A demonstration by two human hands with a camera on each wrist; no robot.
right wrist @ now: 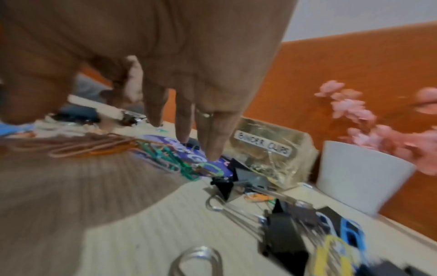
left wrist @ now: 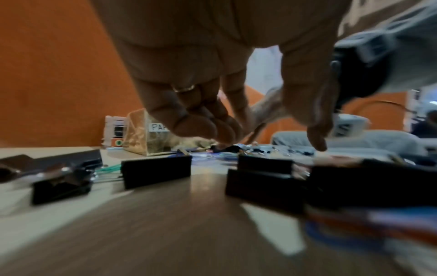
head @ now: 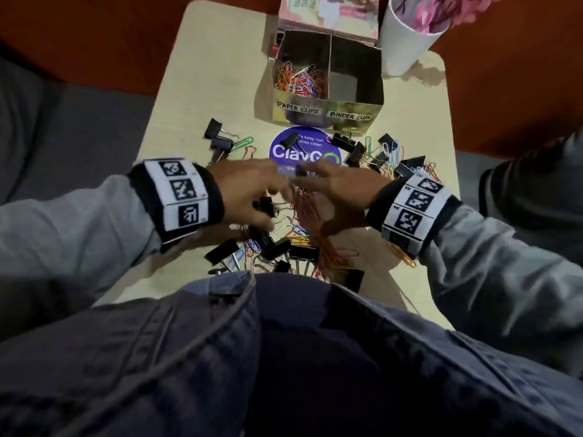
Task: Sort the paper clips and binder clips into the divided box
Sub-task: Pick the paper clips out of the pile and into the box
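The divided box [head: 328, 112] stands at the table's far middle. Its left half, labelled PAPER CLIPS, holds coloured paper clips [head: 299, 78]; the right half [head: 353, 80], labelled BINDER CLIPS, looks bare inside. Black binder clips [head: 217, 134] and coloured paper clips [head: 307, 212] lie mixed across the table's middle and near side. My left hand [head: 249, 190] [left wrist: 272, 143] hovers over the pile with fingers hanging loosely and nothing between them. My right hand [head: 334, 184] [right wrist: 165, 130] is beside it, fingers straight and pointing down, tips at the sticker. Both hands are blurred.
A round purple sticker [head: 303, 149] lies in front of the box. A white cup [head: 407, 39] with pink flowers stands at the far right, a pink box [head: 328, 14] behind the divided box. More clips [head: 391, 159] are heaped at the right. My lap meets the near table edge.
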